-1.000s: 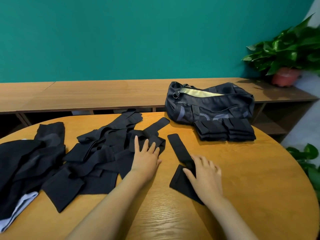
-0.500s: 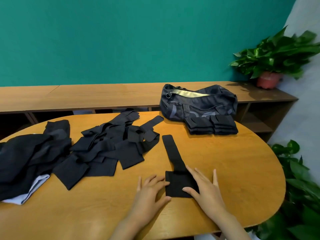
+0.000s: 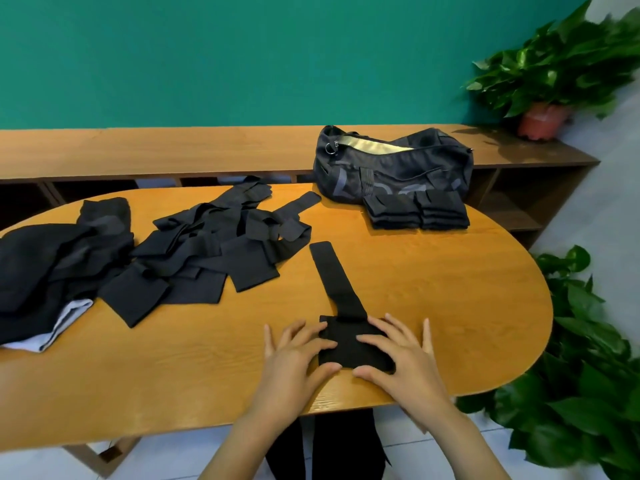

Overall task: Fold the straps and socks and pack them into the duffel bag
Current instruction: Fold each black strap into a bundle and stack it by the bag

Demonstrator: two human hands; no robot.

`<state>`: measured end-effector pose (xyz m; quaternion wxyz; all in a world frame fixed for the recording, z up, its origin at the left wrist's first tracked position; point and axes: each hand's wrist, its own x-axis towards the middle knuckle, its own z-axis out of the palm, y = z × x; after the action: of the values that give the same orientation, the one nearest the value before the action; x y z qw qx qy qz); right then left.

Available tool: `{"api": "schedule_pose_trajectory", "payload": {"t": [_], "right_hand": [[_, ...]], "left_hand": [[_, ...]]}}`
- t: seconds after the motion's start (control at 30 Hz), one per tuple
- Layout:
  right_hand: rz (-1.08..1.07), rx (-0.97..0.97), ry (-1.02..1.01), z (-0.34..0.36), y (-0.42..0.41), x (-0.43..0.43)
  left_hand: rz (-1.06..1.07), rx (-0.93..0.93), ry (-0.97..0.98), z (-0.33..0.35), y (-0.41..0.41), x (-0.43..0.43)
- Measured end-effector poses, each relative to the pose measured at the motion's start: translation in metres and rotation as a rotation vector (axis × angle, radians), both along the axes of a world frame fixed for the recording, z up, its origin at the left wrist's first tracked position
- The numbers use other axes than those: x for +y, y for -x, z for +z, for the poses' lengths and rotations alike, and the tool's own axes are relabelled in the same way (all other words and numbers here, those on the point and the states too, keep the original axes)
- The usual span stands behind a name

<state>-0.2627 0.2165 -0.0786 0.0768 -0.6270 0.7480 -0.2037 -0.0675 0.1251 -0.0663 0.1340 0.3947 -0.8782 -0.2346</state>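
A black strap (image 3: 341, 299) lies near the front edge of the wooden table (image 3: 450, 289), its narrow tail running away from me. My left hand (image 3: 298, 355) touches the left side of its wide near end, fingers spread. My right hand (image 3: 401, 351) presses on the right side of that end, fingers fairly straight. A loose heap of black straps (image 3: 207, 244) lies at the middle left. Two stacks of folded black pieces (image 3: 417, 211) sit in front of the dark duffel bag (image 3: 391, 168), whose top is unzipped at the far right of the table.
A pile of dark clothing with a white piece (image 3: 45, 271) fills the table's left end. A low wooden shelf (image 3: 173, 150) runs along the green wall behind. A potted plant (image 3: 550, 74) stands on it at right, and leafy plants (image 3: 588, 375) crowd the floor by the table's right end.
My left hand left the strap heap and came to the strap's near end. Both hands drew closer together on it, and my view tilted down and right.
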Motion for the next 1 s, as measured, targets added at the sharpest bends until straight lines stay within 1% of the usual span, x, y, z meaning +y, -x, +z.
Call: {"api": "schedule_pose_trajectory", "payload": {"t": [0.07,0.23,0.37,0.43,0.57,0.73,0.8,0.9,1.0], "right_hand": [[0.003,0.028,0.015,-0.003,0.000,0.001],[-0.023,0.023,0.078,-0.002,-0.002,-0.001],[-0.060,-0.045,0.152,-0.005,-0.001,-0.001],[-0.080,-0.099,0.166,-0.004,-0.001,-0.002],[-0.122,-0.149,0.214,-0.004,-0.003,-0.004],[-0.156,-0.170,0.261,0.001,-0.004,-0.008],[-0.146,-0.149,0.272,0.001,-0.001,-0.006],[-0.175,-0.141,0.276,0.003,0.001,-0.005],[-0.239,-0.153,0.304,0.008,-0.002,-0.010]], "left_hand": [[-0.004,0.029,0.025,-0.002,0.000,0.001],[0.065,0.123,-0.004,-0.004,0.002,0.000],[0.102,0.178,-0.020,-0.006,0.001,0.000],[0.086,0.180,-0.008,-0.007,-0.001,0.000],[0.053,0.123,0.009,-0.007,-0.003,-0.001],[0.138,0.284,0.009,-0.008,0.000,-0.004],[0.174,0.332,-0.001,-0.008,-0.002,-0.005],[0.226,0.375,-0.060,-0.004,-0.004,-0.006],[0.271,0.403,-0.053,0.000,-0.003,-0.006]]}}
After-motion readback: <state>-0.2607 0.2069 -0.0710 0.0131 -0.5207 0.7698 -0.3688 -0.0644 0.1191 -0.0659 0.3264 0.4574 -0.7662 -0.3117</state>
